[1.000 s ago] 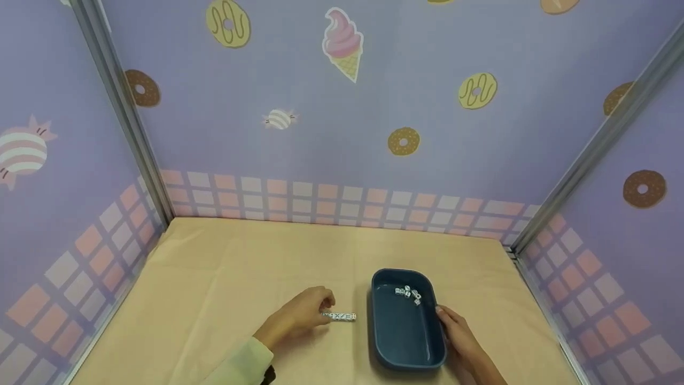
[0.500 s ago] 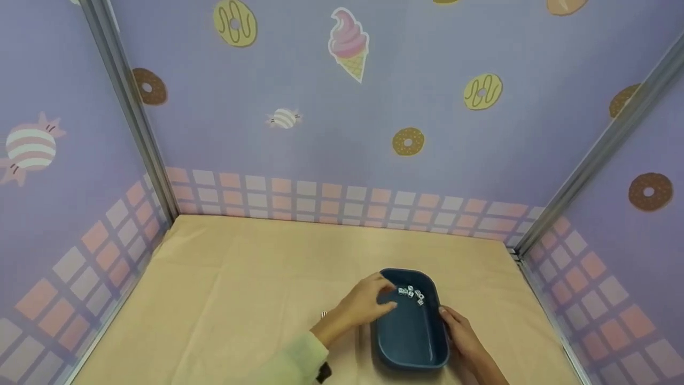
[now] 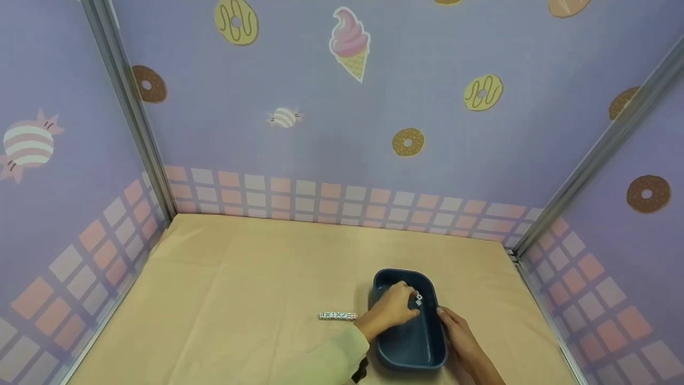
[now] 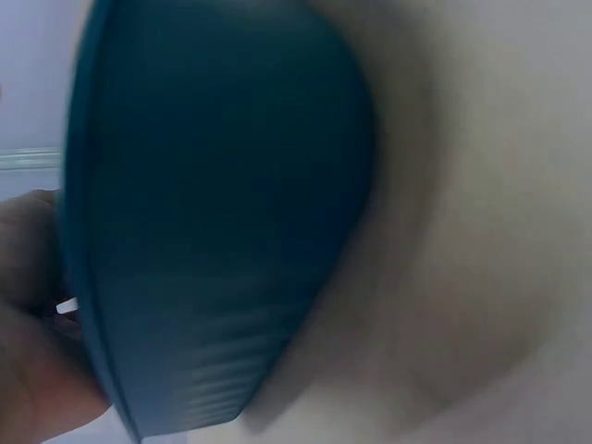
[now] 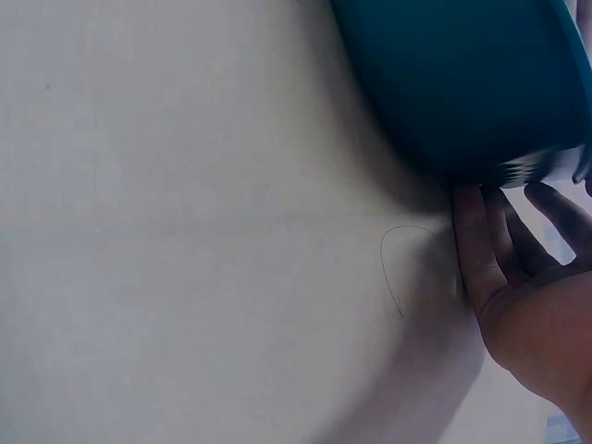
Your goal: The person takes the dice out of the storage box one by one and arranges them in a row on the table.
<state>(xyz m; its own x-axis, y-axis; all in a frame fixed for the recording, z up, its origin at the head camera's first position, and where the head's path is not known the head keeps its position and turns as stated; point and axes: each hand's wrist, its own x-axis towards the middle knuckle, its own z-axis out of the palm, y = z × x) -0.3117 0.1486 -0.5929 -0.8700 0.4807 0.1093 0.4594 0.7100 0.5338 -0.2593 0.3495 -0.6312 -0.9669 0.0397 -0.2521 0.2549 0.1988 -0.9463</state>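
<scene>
A deep blue tray (image 3: pixel 411 342) stands on the table, and a few loose white dice (image 3: pixel 419 299) show inside it toward its far end. My left hand (image 3: pixel 393 307) reaches over the tray's left rim, fingers bent down among these dice; I cannot tell whether it pinches one. Those fingers hide part of the dice. My right hand (image 3: pixel 459 334) holds the tray's right side, thumb at the rim and fingers (image 5: pixel 476 240) against the outer wall. Left of the tray, a straight row of dice (image 3: pixel 336 316) lies on the cloth, its right end close to my left wrist.
A pale yellow cloth (image 3: pixel 256 278) covers the table. Purple panels (image 3: pixel 299 149) printed with sweets enclose the back and both sides, with metal posts (image 3: pixel 133 117) at the corners.
My left hand has gone from the left end of the dice row, across the tray's rim and down to the loose dice. The row shows again. My right hand stays at the tray.
</scene>
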